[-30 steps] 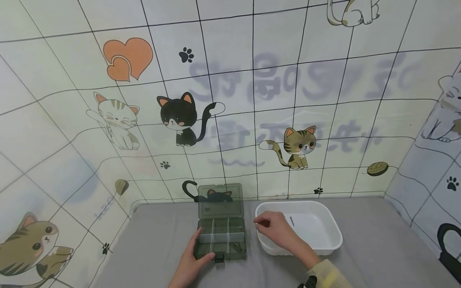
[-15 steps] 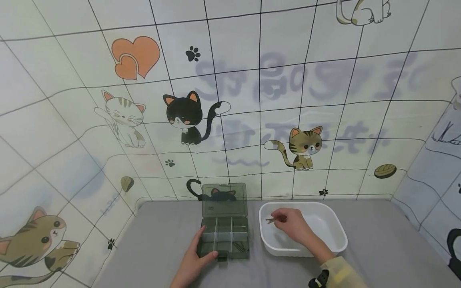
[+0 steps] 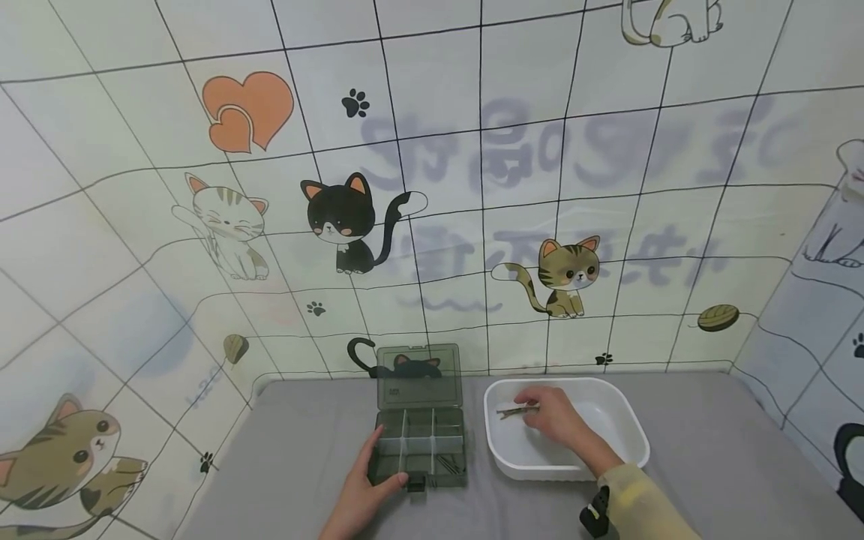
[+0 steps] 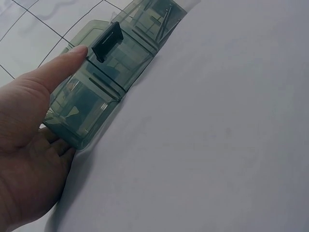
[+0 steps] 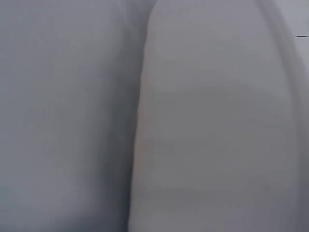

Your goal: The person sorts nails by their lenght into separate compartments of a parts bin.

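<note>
A green translucent compartment box point(image 3: 418, 446) stands on the grey cloth with its lid point(image 3: 418, 379) raised at the back. My left hand point(image 3: 364, 487) holds its front left corner, the thumb along the front edge beside the dark latch point(image 4: 107, 42). Several thin metal pieces point(image 3: 447, 463) lie in the box's front right compartment. Over the left part of a white basin point(image 3: 631, 457), my right hand point(image 3: 555, 416) pinches a few thin screw-like metal pieces point(image 3: 513, 412). Their exact kind is too small to tell. The right wrist view shows the basin's outer wall point(image 5: 217, 135), without the hand.
Grey cloth point(image 3: 290, 420) covers the table around the box and basin. A cat-printed sheet point(image 3: 432, 300) hangs close behind them and along both sides. A black curved object point(image 3: 852, 469) stands at the far right edge.
My right hand has moved from the basin's left rim inward over the basin. The metal piece seen lying there earlier is no longer visible. The left hand keeps its place on the box.
</note>
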`<state>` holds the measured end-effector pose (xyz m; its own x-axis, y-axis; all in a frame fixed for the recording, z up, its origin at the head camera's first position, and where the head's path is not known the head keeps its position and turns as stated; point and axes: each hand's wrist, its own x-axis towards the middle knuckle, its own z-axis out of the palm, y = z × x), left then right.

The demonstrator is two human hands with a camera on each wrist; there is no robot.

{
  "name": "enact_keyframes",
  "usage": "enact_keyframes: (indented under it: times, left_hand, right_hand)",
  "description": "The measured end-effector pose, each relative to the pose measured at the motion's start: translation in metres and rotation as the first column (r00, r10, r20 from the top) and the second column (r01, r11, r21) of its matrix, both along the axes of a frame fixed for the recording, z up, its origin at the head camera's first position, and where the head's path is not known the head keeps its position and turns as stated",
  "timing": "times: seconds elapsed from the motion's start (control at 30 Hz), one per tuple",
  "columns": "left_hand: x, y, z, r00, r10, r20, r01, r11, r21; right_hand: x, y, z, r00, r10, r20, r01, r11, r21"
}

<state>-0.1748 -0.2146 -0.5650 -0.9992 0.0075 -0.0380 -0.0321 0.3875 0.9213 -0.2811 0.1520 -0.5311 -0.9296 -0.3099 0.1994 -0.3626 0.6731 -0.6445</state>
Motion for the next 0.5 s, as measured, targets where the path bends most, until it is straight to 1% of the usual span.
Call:
enact_keyframes:
  times: [0.13,0.23,0.4,0.5]
  left_hand:
    - [0.0,0.0,-0.001,1.0,0.006,-0.007,-0.006,1.0,-0.01]
    - [0.0,0.0,-0.002,1.0,0.008,-0.016,-0.008,1.0,-0.018]
    - [-0.001,0.0,-0.001,1.0,0.006,-0.021,-0.006,1.0,-0.024]
    - [-0.001,-0.001,-0.001,1.0,-0.002,-0.014,0.002,1.0,-0.028]
  right_hand:
    - [-0.003,-0.002,-0.004,1.0,0.007,-0.012,-0.007,1.0,0.019]
    - [-0.005,-0.005,-0.006,0.999,0.045,-0.024,-0.044,0.999,0.028]
    - [-0.011,-0.014,-0.009,0.989,0.138,-0.056,-0.134,0.989,0.059]
    - [-0.013,-0.018,-0.011,0.987,0.151,-0.062,-0.146,0.986,0.078]
